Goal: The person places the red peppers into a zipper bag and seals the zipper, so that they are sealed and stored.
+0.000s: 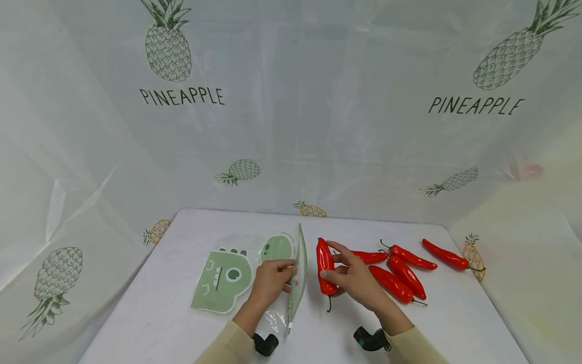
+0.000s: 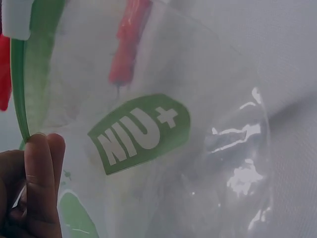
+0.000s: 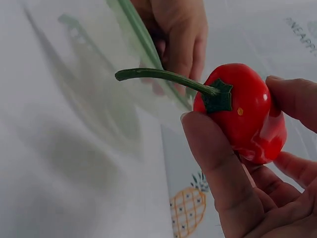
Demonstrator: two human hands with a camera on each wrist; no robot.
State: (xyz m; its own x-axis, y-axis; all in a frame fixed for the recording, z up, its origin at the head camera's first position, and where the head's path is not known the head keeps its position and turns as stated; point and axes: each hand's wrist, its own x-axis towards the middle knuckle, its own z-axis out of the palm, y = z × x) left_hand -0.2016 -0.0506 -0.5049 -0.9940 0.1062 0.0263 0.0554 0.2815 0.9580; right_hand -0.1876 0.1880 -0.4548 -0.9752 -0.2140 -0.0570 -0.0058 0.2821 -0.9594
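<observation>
In the head view my left hand [image 1: 269, 284] pinches the edge of a clear plastic zip bag [image 1: 300, 268] and holds it upright above the table. The left wrist view shows the fingers [image 2: 40, 183] at the bag's green zip strip [image 2: 19, 94], below a green NIU+ label. My right hand [image 1: 359, 280] grips a red chili pepper [image 1: 325, 263] just right of the bag, green stem downward. Thumb and fingers lie around the pepper [image 3: 252, 106] in the right wrist view, its stem pointing towards the bag. I cannot tell how wide the bag's mouth is.
On the white table [image 1: 150, 313], two more clear bags lie flat at left, one with a green monster print [image 1: 223, 280], one with a rounded green print [image 1: 276, 247]. Several red chili peppers [image 1: 406, 275] lie at right. A pineapple-print curtain [image 1: 291, 126] stands behind the table.
</observation>
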